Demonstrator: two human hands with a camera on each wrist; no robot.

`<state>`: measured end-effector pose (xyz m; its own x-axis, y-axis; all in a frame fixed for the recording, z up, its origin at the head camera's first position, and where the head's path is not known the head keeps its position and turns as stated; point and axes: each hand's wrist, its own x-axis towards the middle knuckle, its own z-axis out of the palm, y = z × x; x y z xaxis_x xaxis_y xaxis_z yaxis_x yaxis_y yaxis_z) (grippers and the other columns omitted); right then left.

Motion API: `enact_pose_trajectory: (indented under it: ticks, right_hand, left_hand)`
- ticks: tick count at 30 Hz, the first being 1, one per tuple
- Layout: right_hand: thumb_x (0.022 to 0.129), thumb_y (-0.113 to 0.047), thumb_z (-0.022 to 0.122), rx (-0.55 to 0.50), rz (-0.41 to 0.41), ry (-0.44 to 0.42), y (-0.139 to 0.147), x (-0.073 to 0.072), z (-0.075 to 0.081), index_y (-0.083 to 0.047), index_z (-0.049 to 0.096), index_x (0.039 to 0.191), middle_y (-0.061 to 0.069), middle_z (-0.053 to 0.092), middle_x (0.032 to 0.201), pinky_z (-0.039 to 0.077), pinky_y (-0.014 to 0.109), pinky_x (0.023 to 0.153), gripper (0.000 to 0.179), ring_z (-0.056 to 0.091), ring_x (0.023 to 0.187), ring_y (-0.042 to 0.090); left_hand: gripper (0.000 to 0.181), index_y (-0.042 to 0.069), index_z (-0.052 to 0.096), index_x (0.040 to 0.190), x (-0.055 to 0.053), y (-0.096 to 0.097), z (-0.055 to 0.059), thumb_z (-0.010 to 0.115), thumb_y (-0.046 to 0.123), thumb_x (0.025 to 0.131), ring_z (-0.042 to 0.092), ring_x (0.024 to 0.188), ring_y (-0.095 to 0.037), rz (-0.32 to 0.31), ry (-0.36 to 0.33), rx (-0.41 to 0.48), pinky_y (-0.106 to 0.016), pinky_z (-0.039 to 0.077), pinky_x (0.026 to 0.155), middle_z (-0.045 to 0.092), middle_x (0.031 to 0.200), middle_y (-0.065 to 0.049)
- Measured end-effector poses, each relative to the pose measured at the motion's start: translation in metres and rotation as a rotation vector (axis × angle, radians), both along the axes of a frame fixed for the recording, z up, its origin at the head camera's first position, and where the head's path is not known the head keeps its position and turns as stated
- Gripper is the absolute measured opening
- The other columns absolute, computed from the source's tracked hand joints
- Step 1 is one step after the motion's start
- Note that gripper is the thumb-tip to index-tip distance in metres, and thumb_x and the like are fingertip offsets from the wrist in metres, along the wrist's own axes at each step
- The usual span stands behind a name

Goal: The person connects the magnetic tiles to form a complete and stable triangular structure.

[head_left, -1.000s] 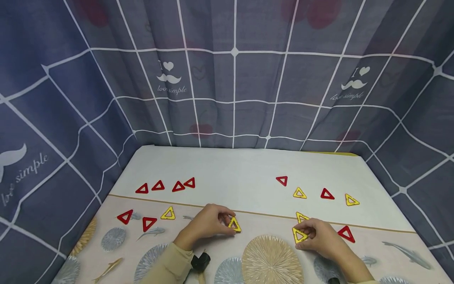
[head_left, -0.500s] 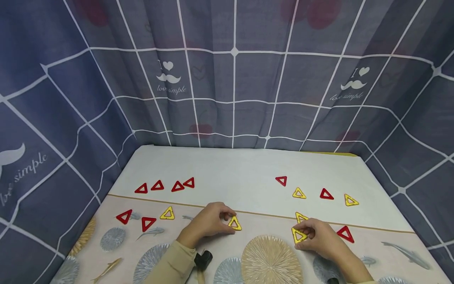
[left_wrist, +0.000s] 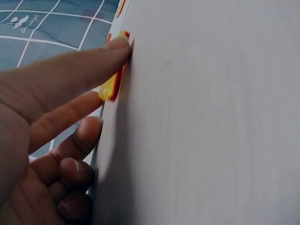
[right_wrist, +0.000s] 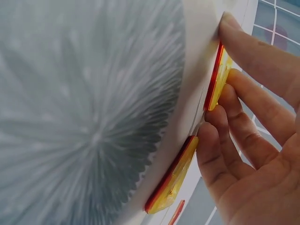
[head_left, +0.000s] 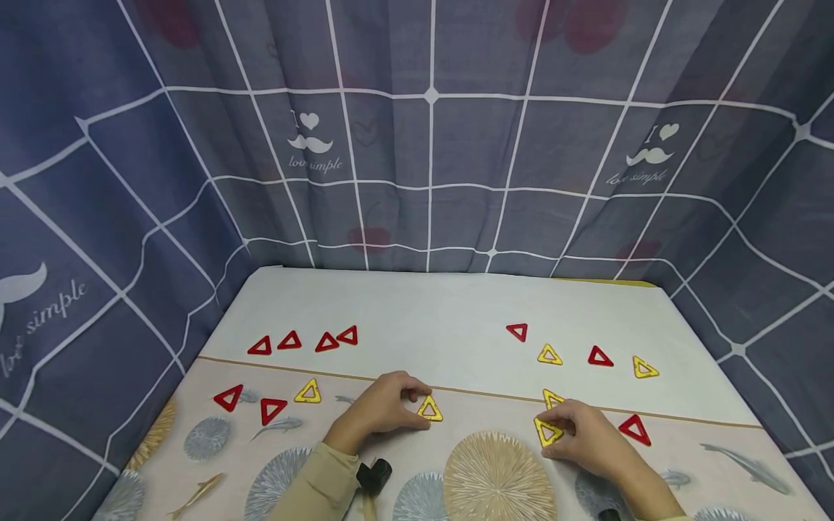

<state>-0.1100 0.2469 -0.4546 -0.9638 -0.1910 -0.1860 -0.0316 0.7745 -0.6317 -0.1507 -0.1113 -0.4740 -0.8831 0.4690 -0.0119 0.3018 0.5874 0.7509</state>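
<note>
The left hand (head_left: 383,407) reaches in from the lower left, forearm slanting up and right, thumb and index finger slightly parted around the left side of a yellow triangle (head_left: 431,417), other fingers bent. It lies on the near part of the desk (head_left: 430,307), one corner pointing away from the person. The right hand (head_left: 586,438), angled in from the lower right, pinches a second yellow triangle (head_left: 538,432), one corner aimed toward the palm. Both look roughly equal-sided, with no clear long axis.
</note>
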Motion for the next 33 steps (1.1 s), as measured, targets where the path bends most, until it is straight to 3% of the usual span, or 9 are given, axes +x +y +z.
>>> enact_pose_trajectory:
  ticks: [7,13,18,22,26,33]
  right_hand:
    - [0.066,-0.014,0.094,-0.058,0.101,0.041,0.003,0.0014,-0.0014,-0.008,0.075,0.108,0.0,0.067,0.106,0.053,0.039,0.085,0.047,0.065,0.099,0.02]
    - [0.066,-0.014,0.094,-0.04,0.083,0.025,0.0032,0.0037,-0.0021,-0.013,0.075,0.107,-0.002,0.067,0.107,0.052,0.044,0.091,0.045,0.064,0.104,0.022]
    - [0.062,-0.025,0.097,-0.015,0.051,0.042,0.0008,0.003,0.0003,-0.014,0.076,0.105,-0.002,0.066,0.106,0.051,0.045,0.091,0.049,0.063,0.102,0.021]
    - [0.06,-0.027,0.098,0.033,0.016,0.057,-0.0005,0.0008,-0.0006,-0.013,0.076,0.102,-0.004,0.063,0.097,0.05,0.036,0.08,0.05,0.057,0.088,0.016]
    - [0.059,-0.024,0.098,0.033,0.016,0.068,-0.0009,-0.0008,-0.0018,-0.01,0.076,0.101,-0.003,0.056,0.084,0.042,0.03,0.066,0.049,0.047,0.076,0.015]
    - [0.058,-0.024,0.098,0.035,0.008,0.047,-0.0041,-0.0002,-0.0005,-0.008,0.076,0.1,-0.001,0.05,0.078,0.039,0.029,0.063,0.05,0.046,0.072,0.015]
  left_hand:
    - [0.045,0.013,0.074,0.113,-0.0009,-0.0065,-0.002,0.092,0.02,0.072,0.05,0.082,-0.017,0.004,-0.049,0.038,-0.03,0.041,0.074,0.059,0.089,0.002]
    - [0.037,0.016,0.076,0.11,-0.0002,-0.0047,-0.0044,0.089,0.021,0.077,0.051,0.083,-0.016,0.005,-0.052,0.021,-0.03,0.041,0.075,0.058,0.088,0.003]
    - [0.046,0.015,0.072,0.119,-0.001,-0.0036,-0.0026,0.089,0.021,0.077,0.05,0.086,-0.016,-0.017,-0.047,0.02,-0.032,0.04,0.078,0.056,0.088,0.002]
    - [0.046,0.018,0.074,0.12,-0.0016,-0.0015,-0.004,0.089,0.023,0.077,0.049,0.084,-0.015,-0.024,-0.044,0.004,-0.031,0.041,0.074,0.054,0.09,0.002]
    - [0.042,0.019,0.075,0.118,-0.0018,-0.0006,-0.0042,0.088,0.025,0.078,0.048,0.083,-0.015,-0.015,-0.033,0.0,-0.03,0.042,0.072,0.053,0.089,0.002]
    - [0.044,0.018,0.073,0.118,-0.0003,-0.0025,-0.0033,0.088,0.026,0.078,0.047,0.082,-0.014,-0.017,-0.019,0.0,-0.031,0.04,0.073,0.052,0.087,0.001]
